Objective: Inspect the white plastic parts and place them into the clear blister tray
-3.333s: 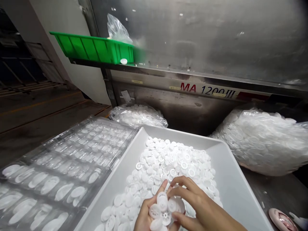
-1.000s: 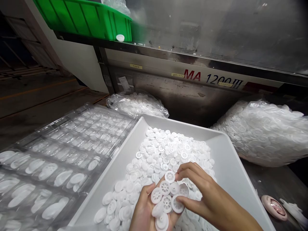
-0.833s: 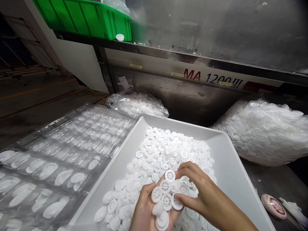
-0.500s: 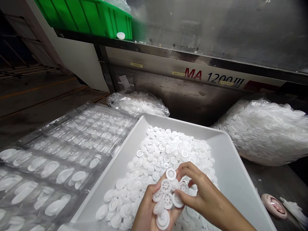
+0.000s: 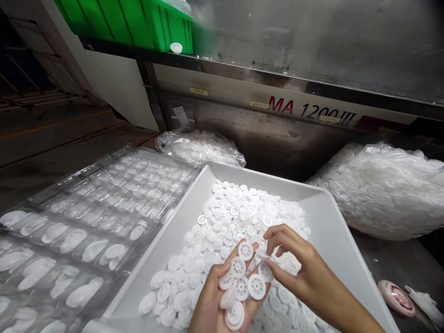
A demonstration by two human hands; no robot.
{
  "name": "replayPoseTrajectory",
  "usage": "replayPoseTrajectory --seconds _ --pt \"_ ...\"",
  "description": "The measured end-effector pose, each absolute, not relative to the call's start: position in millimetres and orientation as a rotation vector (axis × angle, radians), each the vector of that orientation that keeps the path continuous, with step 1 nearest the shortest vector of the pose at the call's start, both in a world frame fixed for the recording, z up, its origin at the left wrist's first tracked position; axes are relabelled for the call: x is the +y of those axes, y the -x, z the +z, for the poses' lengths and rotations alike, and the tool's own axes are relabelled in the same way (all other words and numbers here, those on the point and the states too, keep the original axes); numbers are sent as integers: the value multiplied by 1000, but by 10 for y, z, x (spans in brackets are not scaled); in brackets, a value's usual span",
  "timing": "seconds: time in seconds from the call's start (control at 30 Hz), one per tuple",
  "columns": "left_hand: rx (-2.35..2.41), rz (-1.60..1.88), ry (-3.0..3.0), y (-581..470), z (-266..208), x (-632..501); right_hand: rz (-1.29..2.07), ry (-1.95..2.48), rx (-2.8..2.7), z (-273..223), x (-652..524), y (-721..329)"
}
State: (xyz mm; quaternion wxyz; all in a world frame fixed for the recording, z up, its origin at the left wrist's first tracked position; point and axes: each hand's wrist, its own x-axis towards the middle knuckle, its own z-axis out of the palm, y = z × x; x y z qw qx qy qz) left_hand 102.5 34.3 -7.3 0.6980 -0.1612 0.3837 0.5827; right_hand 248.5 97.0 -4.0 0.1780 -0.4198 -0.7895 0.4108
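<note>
My left hand (image 5: 215,296) is cupped, palm up, around several small white plastic wheels (image 5: 242,287) with spokes and round hubs. Just to its right, my right hand (image 5: 294,259) has thumb and fingertips at a tilted white wheel (image 5: 262,254) by the edge of the handful; its fingers partly cover that wheel. Below both hands, many more loose white wheels (image 5: 239,212) lie heaped in a pale grey bin (image 5: 326,217).
Left of the bin stands a clear compartment tray (image 5: 138,249) with white parts. Behind are a bag of white parts (image 5: 204,148) and a machine front (image 5: 222,111). A larger bag (image 5: 388,189) and a pink oval object (image 5: 396,297) lie right. A green crate (image 5: 132,23) sits above.
My right hand has drawn slightly up and right, tilting one wheel between its fingertips. A spoked wheel it was touching now lies uncovered on the left hand's handful.
</note>
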Motion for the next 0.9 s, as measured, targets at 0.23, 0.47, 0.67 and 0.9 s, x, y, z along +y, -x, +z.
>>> replayPoseTrajectory --seconds 0.23,0.47,0.67,0.9 --pt "801 1288 367 -1017 -71 330 1131 1104 -2381 -26 939 -2498" --pt "826 1267 352 -1015 -27 343 1173 1086 -2330 -32 963 -2495" --pt "834 1272 348 -1005 6 360 1241 1077 -2277 -41 977 -2492" --pt "825 1268 339 -1004 3 350 1291 1059 -2185 -45 986 -2461"
